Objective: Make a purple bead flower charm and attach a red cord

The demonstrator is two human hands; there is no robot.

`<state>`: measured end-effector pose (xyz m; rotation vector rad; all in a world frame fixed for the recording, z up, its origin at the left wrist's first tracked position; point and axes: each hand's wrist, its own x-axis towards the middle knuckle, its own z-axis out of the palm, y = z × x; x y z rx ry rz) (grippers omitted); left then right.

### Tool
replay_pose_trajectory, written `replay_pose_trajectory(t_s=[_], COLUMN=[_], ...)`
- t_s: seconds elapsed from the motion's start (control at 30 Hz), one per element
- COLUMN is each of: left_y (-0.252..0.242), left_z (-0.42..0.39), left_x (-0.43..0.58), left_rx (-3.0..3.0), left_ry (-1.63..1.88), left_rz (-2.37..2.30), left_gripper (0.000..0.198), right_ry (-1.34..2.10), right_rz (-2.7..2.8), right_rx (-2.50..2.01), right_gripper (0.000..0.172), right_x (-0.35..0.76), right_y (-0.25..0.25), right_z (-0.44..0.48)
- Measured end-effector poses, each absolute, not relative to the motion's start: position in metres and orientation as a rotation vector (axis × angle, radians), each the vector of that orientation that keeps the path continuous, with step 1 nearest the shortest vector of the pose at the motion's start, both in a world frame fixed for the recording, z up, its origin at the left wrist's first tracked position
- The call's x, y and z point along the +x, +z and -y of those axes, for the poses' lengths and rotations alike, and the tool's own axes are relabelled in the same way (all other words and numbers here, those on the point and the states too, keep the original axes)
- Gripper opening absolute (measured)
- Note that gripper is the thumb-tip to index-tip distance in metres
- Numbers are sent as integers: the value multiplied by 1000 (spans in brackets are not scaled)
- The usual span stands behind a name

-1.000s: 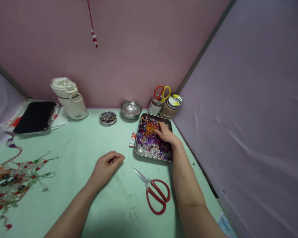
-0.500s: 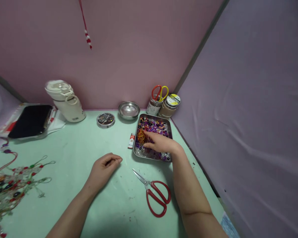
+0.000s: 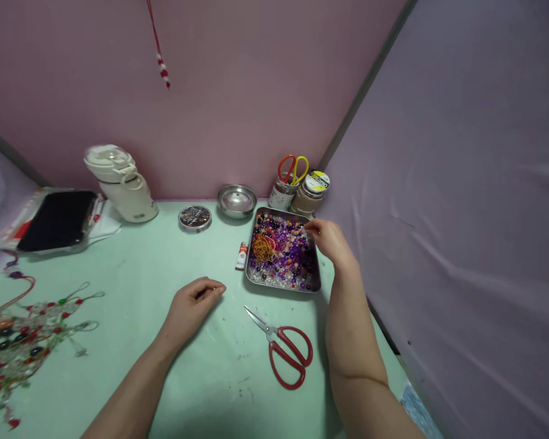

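My left hand (image 3: 193, 308) rests on the table with thumb and fingertips pressed together; whatever they pinch is too small to make out. My right hand (image 3: 330, 241) hovers at the upper right edge of a metal tray (image 3: 281, 288), its fingers drawn into a pinch whose contents I cannot see. Purple, black, orange and clear beads (image 3: 297, 247) fill the tray. A tangle of orange-gold cord (image 3: 264, 247) lies on the beads at the left side. Below the tray, red-handled scissors (image 3: 290, 353) lie with blades nearly closed.
A lighter (image 3: 241, 256) lies left of the tray. Behind are a steel bowl (image 3: 236, 201), a round tin (image 3: 194, 218), a jar with scissors (image 3: 282, 195), a lidded jar (image 3: 310, 194) and a cream bottle (image 3: 125, 189). Beaded strings (image 3: 22, 341) and a black phone-like slab (image 3: 57, 221) are left.
My right hand has lifted off the cord tangle and moved right and up to the tray's far right edge, uncovering the beads. The left hand has stayed in place.
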<state>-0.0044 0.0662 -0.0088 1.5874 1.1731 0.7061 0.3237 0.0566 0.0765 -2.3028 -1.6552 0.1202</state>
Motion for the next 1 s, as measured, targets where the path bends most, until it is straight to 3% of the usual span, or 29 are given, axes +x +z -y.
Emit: replay_pose_trajectory(t_s=[0.3, 1.0], left_y=[-3, -10], left_z=[-66, -68], left_x=[-1, -4], left_rx=[1579, 1578], left_ry=[735, 695], left_rz=[-1200, -1235], left_gripper=[26, 28], right_ry=[142, 339], right_rz=[1688, 1863], right_rx=[-2598, -2543], right_gripper=[14, 7], right_x=[334, 319], right_y=[62, 41], right_z=[-59, -74])
